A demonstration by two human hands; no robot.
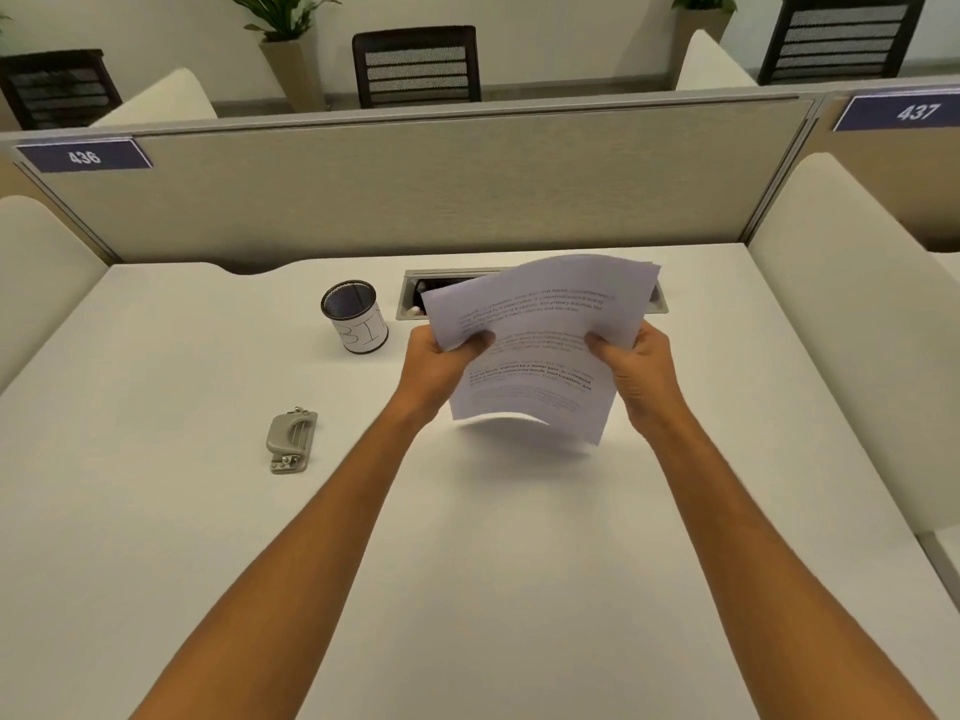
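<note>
Papers (540, 324); blurred, illegible print

1. We see the sheets of paper (540, 356) as white, crossed by rows of black print.
2. We find the desk (467, 537) plain white.
3. We note the mesh cup (355, 317) is black, with a white label bearing dark hand-drawn letters.
4. We see the hole punch (291, 441) is matte grey.
5. We see the partition (415, 189) is beige with a fine woven grain, and its number plate (84, 156) is navy with white digits.
6. We see the chair (415, 65) is black, its back banded with grey mesh.
</note>
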